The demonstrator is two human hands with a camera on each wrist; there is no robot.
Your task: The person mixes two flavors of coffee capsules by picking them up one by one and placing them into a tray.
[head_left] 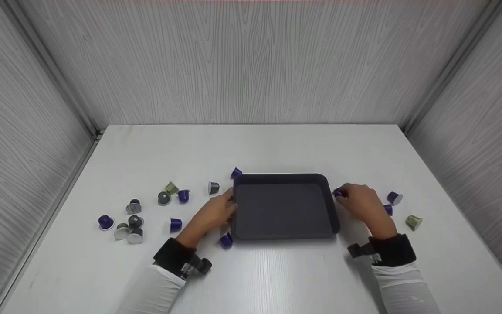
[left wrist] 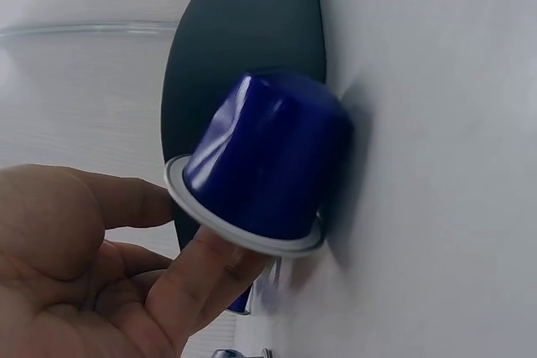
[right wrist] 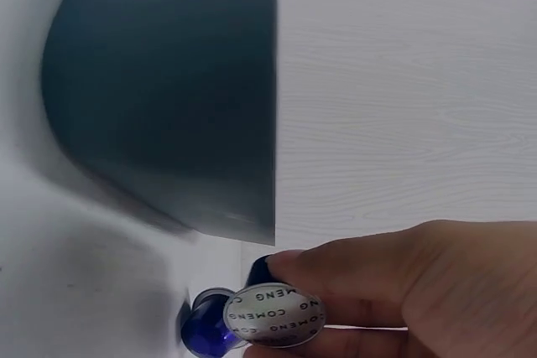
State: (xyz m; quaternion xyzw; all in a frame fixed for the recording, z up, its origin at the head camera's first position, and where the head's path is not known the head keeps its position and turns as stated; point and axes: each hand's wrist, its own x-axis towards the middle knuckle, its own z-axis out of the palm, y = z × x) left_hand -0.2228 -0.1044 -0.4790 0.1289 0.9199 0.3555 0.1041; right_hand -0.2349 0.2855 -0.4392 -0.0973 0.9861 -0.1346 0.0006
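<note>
We see a dark tray (head_left: 283,209) in the middle of the head view, with a hand at each of its short sides. At its right edge the right hand (head_left: 361,203) pinches a foil-topped pod (right wrist: 274,316) between thumb and fingers, with hardly any gap beyond the pod's own width. At its left edge the left hand (head_left: 218,211) has its fingertips against the wall, partly bent; we cannot tell whether they curl round it. We judge the step in hand to be picking up a pod on the right while the other hand steadies the tray. The next move, as we read it, calls for a firm pinch and enough height for the pod to clear the tray's rim without knocking it. In the lower part of the right wrist view a shiny blue pod (right wrist: 205,329) lies just behind the pinched one, and we cannot make out whether the fingers touch it too. In the left wrist view a big blue pod (left wrist: 273,157) covers part of the tray wall and some fingertips. A grey pod (left wrist: 226,353) there is cut off by the bottom edge. In the head view the right hand hides most of what it grips, and its wrist overlaps a purple pod (head_left: 388,209) at right.
</note>
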